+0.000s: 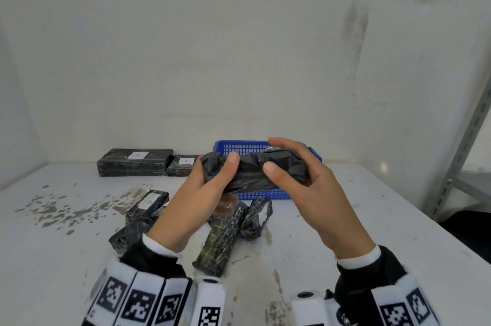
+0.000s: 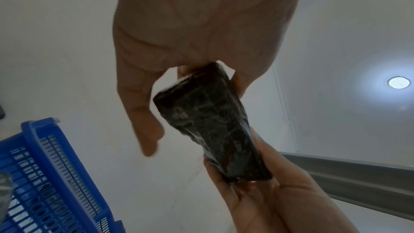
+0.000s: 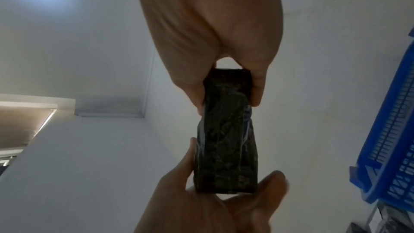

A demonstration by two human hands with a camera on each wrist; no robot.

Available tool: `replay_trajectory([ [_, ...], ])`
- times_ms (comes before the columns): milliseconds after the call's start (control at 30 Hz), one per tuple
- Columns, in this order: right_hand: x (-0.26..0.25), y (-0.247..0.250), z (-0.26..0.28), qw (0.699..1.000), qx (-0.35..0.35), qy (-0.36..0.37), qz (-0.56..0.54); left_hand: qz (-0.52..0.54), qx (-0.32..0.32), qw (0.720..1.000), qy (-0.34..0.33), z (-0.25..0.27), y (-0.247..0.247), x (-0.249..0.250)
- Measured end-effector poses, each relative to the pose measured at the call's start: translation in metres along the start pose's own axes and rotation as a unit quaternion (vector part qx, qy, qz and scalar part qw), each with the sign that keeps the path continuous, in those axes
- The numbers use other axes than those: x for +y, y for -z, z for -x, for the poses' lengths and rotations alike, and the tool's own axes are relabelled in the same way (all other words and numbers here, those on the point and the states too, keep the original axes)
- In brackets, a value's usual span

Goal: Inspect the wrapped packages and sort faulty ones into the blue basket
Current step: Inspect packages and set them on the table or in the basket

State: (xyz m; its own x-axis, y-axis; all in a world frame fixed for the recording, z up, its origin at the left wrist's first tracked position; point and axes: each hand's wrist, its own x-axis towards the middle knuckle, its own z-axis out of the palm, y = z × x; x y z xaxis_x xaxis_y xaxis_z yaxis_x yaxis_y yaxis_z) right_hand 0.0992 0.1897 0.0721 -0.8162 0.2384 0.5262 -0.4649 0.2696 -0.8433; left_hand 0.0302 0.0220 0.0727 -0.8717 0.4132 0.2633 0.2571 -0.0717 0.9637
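I hold one black wrapped package [image 1: 252, 174] level above the table, a hand at each end. My left hand [image 1: 215, 179] grips its crumpled left end, thumb on the near face. My right hand [image 1: 281, 158] grips the right end, thumb in front and fingers over the top. A small split shows on the lower near edge of the wrap. The left wrist view has my left hand [image 2: 188, 70] pinching the package [image 2: 208, 121]; the right wrist view has my right hand [image 3: 227, 81] on the same package [image 3: 226, 139]. The blue basket [image 1: 244, 146] stands right behind it.
Several black wrapped packages [image 1: 220, 240] lie loose on the white table [image 1: 372, 219] under my hands. Two packages with white "A" labels [image 1: 135, 162] sit at the back left by the wall. Dark stains mark the left of the table. A grey metal rack upright [image 1: 467, 145] stands at right.
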Motion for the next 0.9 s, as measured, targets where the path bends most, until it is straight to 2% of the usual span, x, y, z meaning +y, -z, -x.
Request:
replay_trajectory([
  [67, 0.0, 0.001, -0.001, 0.999, -0.005, 0.003, 0.04, 0.004, -0.008, 1.0, 0.01, 0.001, -0.001, 0.001],
  [133, -0.003, 0.0, -0.001, 0.998, -0.018, -0.018, 0.06, 0.033, 0.013, 0.999, -0.017, 0.0, 0.0, 0.001],
  [233, -0.006, -0.001, -0.001, 0.997, -0.014, -0.065, 0.034, 0.082, 0.041, 0.994, -0.054, -0.004, 0.002, 0.0],
  [300, -0.006, -0.001, -0.002, 0.998, 0.005, -0.063, 0.002, 0.098, 0.046, 0.992, -0.063, -0.006, 0.003, 0.0],
  [500, -0.001, 0.004, -0.013, 0.996, 0.01, -0.08, -0.049, 0.079, 0.053, 0.994, -0.054, -0.008, 0.008, -0.002],
  [733, -0.01, 0.004, -0.013, 0.998, -0.009, -0.066, 0.007, 0.043, 0.025, 0.996, -0.072, -0.006, 0.008, 0.006],
  [900, -0.014, 0.003, -0.017, 0.998, 0.003, -0.061, 0.015, 0.054, 0.033, 0.994, -0.091, -0.007, 0.007, 0.012],
])
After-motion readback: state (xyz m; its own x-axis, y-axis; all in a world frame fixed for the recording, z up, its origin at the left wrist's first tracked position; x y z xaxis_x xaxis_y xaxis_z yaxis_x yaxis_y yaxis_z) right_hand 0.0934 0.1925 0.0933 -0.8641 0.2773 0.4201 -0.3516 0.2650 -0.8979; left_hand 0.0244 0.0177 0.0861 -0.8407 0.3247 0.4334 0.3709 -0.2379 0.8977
